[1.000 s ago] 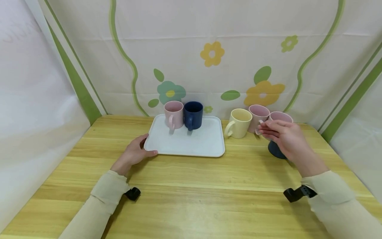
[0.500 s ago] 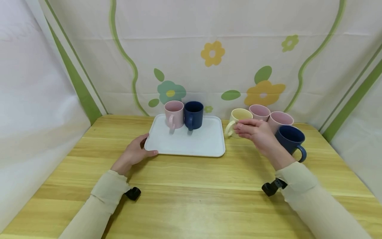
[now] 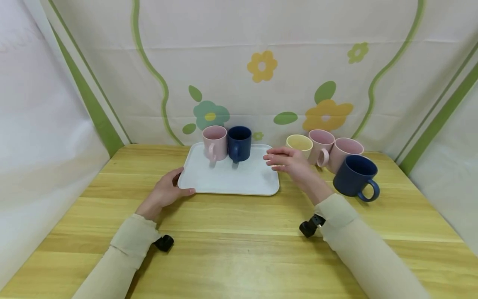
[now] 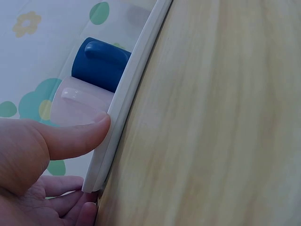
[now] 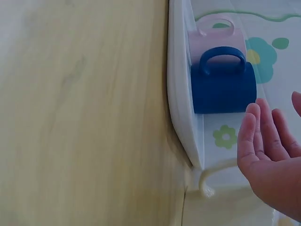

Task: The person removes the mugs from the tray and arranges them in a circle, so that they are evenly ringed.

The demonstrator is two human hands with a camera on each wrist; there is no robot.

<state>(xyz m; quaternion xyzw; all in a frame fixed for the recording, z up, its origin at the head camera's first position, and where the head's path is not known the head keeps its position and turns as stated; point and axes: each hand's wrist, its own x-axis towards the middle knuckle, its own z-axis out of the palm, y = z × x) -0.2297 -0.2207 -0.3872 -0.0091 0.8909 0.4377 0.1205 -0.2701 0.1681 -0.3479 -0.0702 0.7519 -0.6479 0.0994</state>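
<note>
On the bench, your L grip holds the white tray by its L corner & your R grip, fingers extended, hovers nr the yellow mug.

A yellow wooden table fills the bottom of the frame, and across the top a white cloth shows orange flowers, green leaves and wavy green lines, with pale cloth walls at both sides.

Right fingers relaxed, nearly straight
</note>
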